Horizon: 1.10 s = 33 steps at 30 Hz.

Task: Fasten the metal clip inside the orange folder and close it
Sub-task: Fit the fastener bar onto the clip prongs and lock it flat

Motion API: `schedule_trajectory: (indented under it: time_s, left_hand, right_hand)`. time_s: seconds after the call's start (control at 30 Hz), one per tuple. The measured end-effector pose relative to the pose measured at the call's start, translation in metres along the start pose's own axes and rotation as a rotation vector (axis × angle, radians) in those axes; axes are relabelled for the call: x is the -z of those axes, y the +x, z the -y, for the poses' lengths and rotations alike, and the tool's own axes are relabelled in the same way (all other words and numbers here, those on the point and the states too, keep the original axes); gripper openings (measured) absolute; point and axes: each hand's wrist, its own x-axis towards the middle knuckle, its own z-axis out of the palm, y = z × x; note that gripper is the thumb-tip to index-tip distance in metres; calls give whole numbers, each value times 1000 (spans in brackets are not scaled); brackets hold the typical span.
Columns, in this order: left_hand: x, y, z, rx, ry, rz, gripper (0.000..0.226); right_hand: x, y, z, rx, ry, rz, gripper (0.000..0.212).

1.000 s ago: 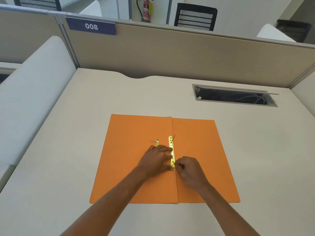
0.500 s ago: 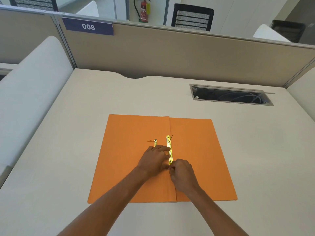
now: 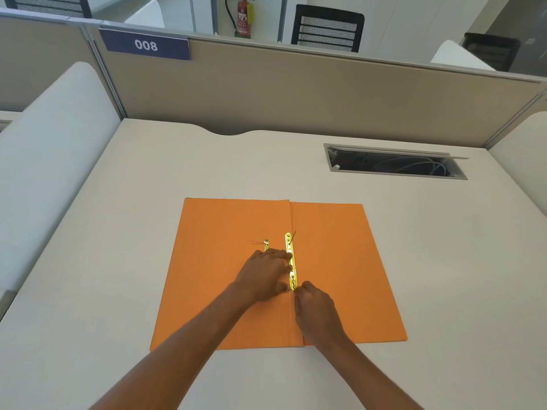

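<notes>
Right now the flat orange card folder (image 3: 236, 276) lies open on the pale worktop (image 3: 444, 261), w/ the thin brass-coloured metal clip bar (image 3: 290, 261) running along the centre fold. Left hand (image 3: 263, 276) lies flat, fingers spread, pressing on the bar's left side; right hand (image 3: 315, 306) is at the bar's near end, fingertips bunched together, prob. pinching a prong, but can't tell for sure. A second short brass piece (image 3: 266, 245) sits just left of the bar. Risk: the near end slips from under the fingertips, leaving the clip loose; closing the cover then would be premature.
</notes>
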Motion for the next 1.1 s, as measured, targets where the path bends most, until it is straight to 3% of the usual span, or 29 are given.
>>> schedule_trajectory:
  time_s: [0.2, 0.33, 0.43, 0.57, 0.7, 0.87, 1.1]
  left_hand:
    - [-2, -1, 0, -49, 33, -35, 44]
    - [0, 1, -2, -67, 28, -47, 41]
    - [4, 1, -4, -45, 13, -18, 38]
    - [10, 2, -7, -16, -32, 1, 28]
    - [4, 11, -8, 13, -32, -103, 27]
    - [-12, 16, -15, 86, -42, -260, 15]
    - [-20, 16, -13, 97, -76, -295, 19]
  right_hand:
    - [3, 4, -12, -157, 344, 32, 19]
    - [19, 28, -24, -222, 354, -24, 41]
    - [30, 69, -28, -216, 451, -42, 23]
    - [36, 115, -22, -179, 463, 61, 29]
    - [34, 133, -19, -135, 429, 69, 9]
    - [35, 141, -28, -145, 464, 133, 15]
    - [47, 157, -41, -6, 377, 346, 11]
